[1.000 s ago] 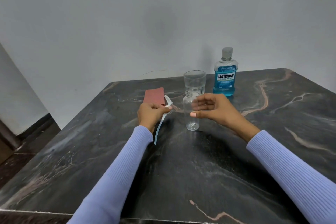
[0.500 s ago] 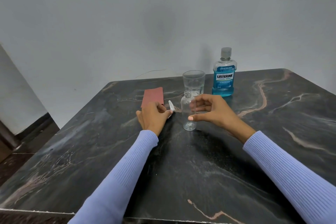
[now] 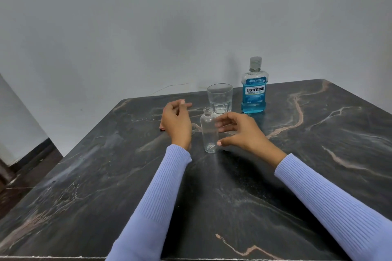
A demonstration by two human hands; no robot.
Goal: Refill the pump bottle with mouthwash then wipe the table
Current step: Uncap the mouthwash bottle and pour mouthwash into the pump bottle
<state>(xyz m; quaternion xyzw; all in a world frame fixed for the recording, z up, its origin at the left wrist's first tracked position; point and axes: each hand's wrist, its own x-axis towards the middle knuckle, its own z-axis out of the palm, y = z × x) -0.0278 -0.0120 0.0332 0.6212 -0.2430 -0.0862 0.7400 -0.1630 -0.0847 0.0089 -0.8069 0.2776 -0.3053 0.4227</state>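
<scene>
A small clear pump bottle point(image 3: 209, 131) stands upright and uncapped at the middle of the dark marble table point(image 3: 212, 197). My right hand point(image 3: 239, 131) curves beside its right side, fingers loose and apart, thumb tip and fingertips just at the bottle's edge. My left hand point(image 3: 177, 121) hovers to the bottle's left with fingers spread and nothing in it. It covers most of the red cloth point(image 3: 161, 129), of which only a corner shows. The pump head is hidden. The blue mouthwash bottle point(image 3: 254, 91), cap on, stands at the back.
An empty drinking glass point(image 3: 220, 99) stands right behind the pump bottle, left of the mouthwash. A grey wall runs along the table's far edge. The floor drops away on the left.
My left hand held the white pump head with its tube, lowered it by the cloth and now is lifted without it. My right hand has loosened its hold on the pump bottle.
</scene>
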